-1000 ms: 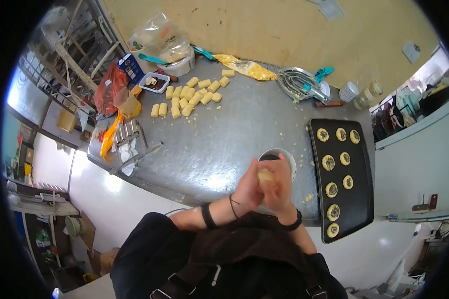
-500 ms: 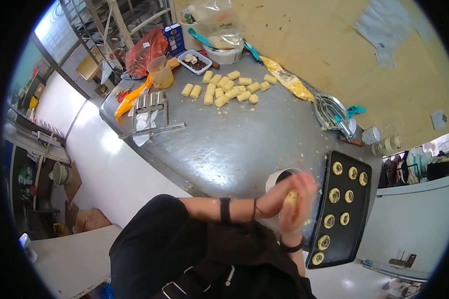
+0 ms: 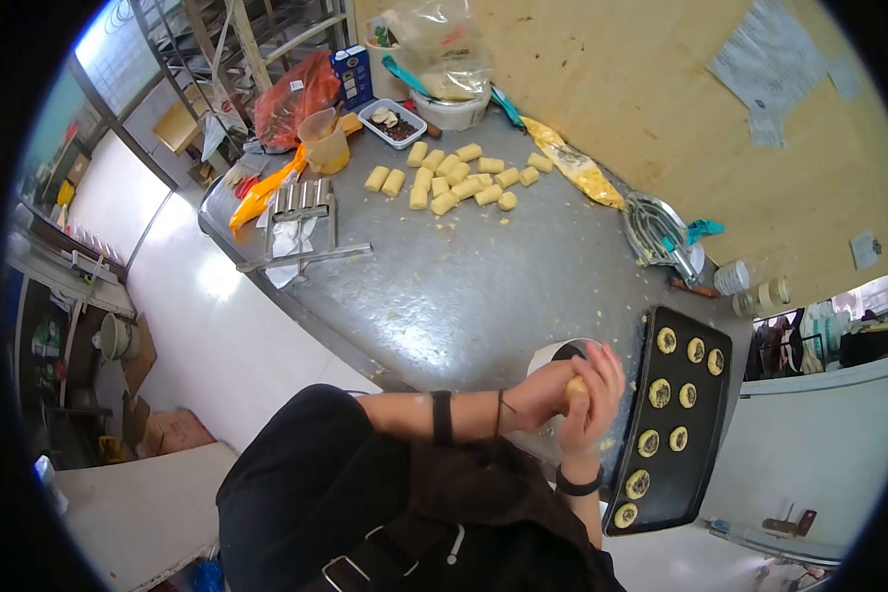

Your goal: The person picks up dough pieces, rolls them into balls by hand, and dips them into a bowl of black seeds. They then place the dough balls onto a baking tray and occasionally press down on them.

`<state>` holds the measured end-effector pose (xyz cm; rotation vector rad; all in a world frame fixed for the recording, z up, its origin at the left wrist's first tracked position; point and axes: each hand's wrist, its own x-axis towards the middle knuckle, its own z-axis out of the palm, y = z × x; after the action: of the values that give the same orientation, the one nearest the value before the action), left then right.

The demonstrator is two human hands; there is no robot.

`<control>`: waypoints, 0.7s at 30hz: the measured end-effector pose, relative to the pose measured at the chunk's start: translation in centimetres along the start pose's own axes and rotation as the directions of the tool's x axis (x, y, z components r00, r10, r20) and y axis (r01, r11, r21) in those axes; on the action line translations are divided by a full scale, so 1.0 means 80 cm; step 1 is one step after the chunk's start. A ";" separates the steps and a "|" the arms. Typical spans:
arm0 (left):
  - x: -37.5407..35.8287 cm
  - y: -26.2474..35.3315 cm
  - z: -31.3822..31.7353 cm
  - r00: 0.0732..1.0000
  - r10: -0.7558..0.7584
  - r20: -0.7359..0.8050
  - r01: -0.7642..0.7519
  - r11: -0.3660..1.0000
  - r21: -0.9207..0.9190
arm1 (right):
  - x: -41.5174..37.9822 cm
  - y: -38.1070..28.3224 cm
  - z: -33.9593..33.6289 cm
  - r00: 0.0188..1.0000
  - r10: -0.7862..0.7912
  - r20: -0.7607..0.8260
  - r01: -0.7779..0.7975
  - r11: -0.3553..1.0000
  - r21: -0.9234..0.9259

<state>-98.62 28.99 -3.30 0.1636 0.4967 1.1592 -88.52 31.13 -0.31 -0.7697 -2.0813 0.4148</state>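
Note:
A small piece of pale yellow dough [image 3: 575, 388] is held between my two hands at the near right side of the table. My left hand [image 3: 541, 397] has its fingers curled around the dough from the left. My right hand [image 3: 596, 395] presses against it from the right, fingers pointing up and cupped. Just behind them stands a white bowl [image 3: 546, 355] with something dark in it, partly hidden by the hands. Right of my hands, a black baking tray [image 3: 694, 474] carries several round dough pieces [image 3: 660, 393] with dark specks on top.
Several short dough cylinders [image 3: 454, 178] lie at the back of the metal table [image 3: 444, 296]. A metal press-like tool [image 3: 304, 212], a plastic jug [image 3: 324, 143] and a white tub [image 3: 389, 123] stand back left. Whisks [image 3: 653, 232] lie near the wall.
My hands have slowed from a blurred motion around the dough and are now held more still, with the right fingers raised and cupped. The view has shifted slightly.

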 end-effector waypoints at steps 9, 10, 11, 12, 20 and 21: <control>0.000 -0.007 -0.027 0.958 -0.046 -0.284 0.026 0.997 -0.077 | -0.025 0.039 0.044 0.976 -0.214 0.050 0.218 0.969 -0.116; 0.005 -0.010 -0.039 0.957 -0.041 -0.286 0.021 0.997 -0.075 | -0.027 0.041 0.048 0.974 -0.223 0.042 0.226 0.969 -0.104; 0.009 -0.016 -0.049 0.957 -0.036 -0.289 0.015 0.997 -0.075 | -0.029 0.044 0.052 0.972 -0.233 0.036 0.235 0.968 -0.091; 0.008 -0.014 -0.049 0.959 -0.038 -0.279 0.018 0.997 -0.072 | -0.030 0.046 0.055 0.970 -0.241 0.032 0.243 0.967 -0.076; -0.009 0.017 -0.042 0.996 0.004 0.094 -0.001 0.999 -0.036 | -0.013 0.018 0.023 0.998 0.063 0.012 -0.064 0.983 0.175; -0.011 0.018 -0.037 0.994 -0.066 0.083 0.065 0.998 0.013 | -0.016 0.027 0.022 0.990 0.139 -0.020 -0.131 0.968 0.215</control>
<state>-101.46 28.42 -5.08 0.2017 0.4313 1.0812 -88.59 31.93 -3.31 -0.7858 -1.9202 0.6840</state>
